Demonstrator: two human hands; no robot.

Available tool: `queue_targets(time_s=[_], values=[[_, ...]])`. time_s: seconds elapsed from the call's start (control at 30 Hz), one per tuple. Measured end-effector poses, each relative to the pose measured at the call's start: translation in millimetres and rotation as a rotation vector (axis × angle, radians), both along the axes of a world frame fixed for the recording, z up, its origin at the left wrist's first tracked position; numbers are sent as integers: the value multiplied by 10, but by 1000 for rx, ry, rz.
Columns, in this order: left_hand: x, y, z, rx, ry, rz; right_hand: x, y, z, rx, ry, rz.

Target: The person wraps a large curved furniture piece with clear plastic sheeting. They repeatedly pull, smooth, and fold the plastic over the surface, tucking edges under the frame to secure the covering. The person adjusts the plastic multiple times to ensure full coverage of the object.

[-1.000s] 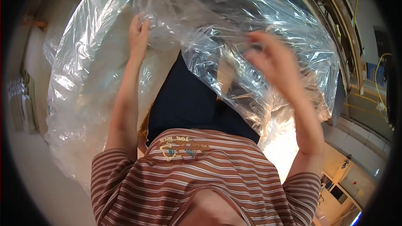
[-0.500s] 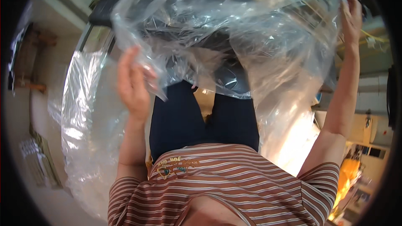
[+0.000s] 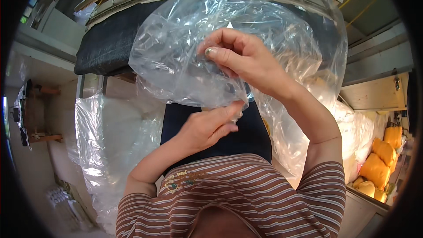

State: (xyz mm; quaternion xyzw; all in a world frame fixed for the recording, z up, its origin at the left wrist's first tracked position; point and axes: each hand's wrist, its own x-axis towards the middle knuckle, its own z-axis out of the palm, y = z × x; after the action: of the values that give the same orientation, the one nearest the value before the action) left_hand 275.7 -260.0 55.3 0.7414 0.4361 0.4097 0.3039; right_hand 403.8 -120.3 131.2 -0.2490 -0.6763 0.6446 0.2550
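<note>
Pinching clear plastic film (image 3: 165, 59) with left hand (image 3: 203, 128) and right hand (image 3: 250, 61). Billowing loosely, glinting along crinkled, see-through folds.

Plastic sheet (image 3: 165, 72) partly over worktop (image 3: 108, 39), right hand (image 3: 242, 57) beyond left hand (image 3: 205, 128), bundles (image 3: 378, 165) far right.

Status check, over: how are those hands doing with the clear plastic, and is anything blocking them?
Right hand pinching clear plastic. Left hand at its near edge, grip unclear. Plastic crumpled, partly in front of dark padding. Nothing visible blocking the hands.
</note>
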Motion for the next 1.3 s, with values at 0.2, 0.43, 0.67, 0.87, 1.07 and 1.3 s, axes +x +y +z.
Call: queue_targets(time_s=[0.2, 0.43, 0.67, 0.87, 1.07, 1.3], values=[[-313, 323, 913, 412, 287, 458, 233, -177, -85, 495, 2, -132], [-317, 488, 832, 553, 204, 496, 457, 2, 132, 1023, -38, -240], [-1024, 77, 873, 492, -419, 395, 816, 281, 78, 792, -457, -109], [-2076, -1001, 1696, 826, 225, 1300, 1019, 123, -240, 756, -510, -196], [-3791, -1167, 2098, 702, 378, 1448, 2137, -420, -1518, 500, -754, 163], [-4656, 494, 363, 479, 739, 1190, 5656, -1864, -2569, 220, -1960, -92]])
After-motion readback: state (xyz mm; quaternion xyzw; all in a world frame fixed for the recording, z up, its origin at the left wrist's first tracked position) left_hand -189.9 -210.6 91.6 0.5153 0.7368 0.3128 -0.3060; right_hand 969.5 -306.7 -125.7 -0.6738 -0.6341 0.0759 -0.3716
